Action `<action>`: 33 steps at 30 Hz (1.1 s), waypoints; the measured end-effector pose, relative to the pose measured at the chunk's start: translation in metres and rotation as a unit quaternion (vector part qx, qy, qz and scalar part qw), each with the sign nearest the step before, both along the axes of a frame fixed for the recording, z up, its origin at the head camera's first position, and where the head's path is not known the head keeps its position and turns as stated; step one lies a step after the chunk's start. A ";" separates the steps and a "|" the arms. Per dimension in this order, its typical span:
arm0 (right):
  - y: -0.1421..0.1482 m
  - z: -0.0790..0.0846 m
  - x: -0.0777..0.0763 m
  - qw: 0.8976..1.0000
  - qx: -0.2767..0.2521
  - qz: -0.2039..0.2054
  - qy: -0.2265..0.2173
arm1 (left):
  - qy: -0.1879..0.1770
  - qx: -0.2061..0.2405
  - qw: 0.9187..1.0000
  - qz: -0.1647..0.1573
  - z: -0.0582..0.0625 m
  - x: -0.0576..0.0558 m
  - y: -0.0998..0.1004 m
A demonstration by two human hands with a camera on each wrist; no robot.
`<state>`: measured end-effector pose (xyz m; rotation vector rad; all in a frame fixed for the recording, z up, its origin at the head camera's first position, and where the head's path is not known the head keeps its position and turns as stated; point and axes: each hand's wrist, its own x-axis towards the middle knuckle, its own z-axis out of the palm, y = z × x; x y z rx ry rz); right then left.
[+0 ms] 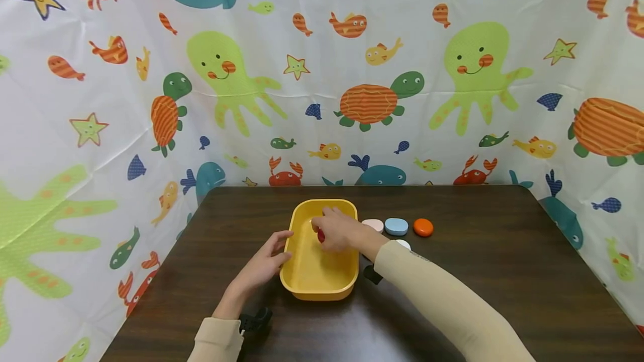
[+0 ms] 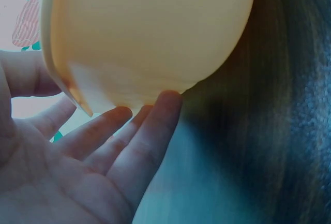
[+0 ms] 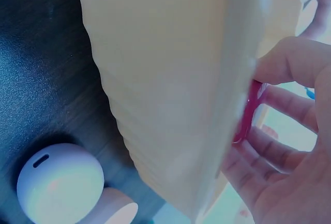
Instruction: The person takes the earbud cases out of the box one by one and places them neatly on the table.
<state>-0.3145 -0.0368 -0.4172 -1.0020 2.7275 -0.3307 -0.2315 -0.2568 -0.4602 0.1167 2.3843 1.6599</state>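
Note:
A yellow plastic tub (image 1: 302, 281) stands on the table. At its left side my left hand (image 1: 264, 261) holds the wall; in the left wrist view several fingers (image 2: 150, 151) lie along the outer wall and one digit passes behind the rim. My right hand (image 1: 339, 230) reaches over the tub's right side, its fingers inside. Thumb and fingers pinch a small glossy red rounded piece (image 3: 251, 111), of which only part shows. Just right of the tub lie a pink rounded piece (image 1: 373, 224) and a white one (image 1: 403, 244), partly hidden by the right arm.
A blue oval piece (image 1: 396, 226) and an orange round piece (image 1: 423, 227) lie farther right on the dark wooden table (image 1: 483, 250). A white round piece with a dark slot (image 3: 60, 185) shows in the right wrist view. A sea-animal curtain (image 1: 312, 77) hangs behind.

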 end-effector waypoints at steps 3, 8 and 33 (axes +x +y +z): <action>0.002 0.003 0.001 1.000 -0.001 0.002 0.003 | -0.002 -0.002 1.000 0.003 0.000 0.000 0.000; 0.006 0.009 0.005 1.000 -0.006 0.003 0.003 | -0.001 -0.007 1.000 0.003 -0.003 0.000 0.000; 0.035 0.023 0.037 0.997 -0.057 -0.034 0.040 | -0.005 -0.017 1.000 0.008 -0.004 -0.003 0.000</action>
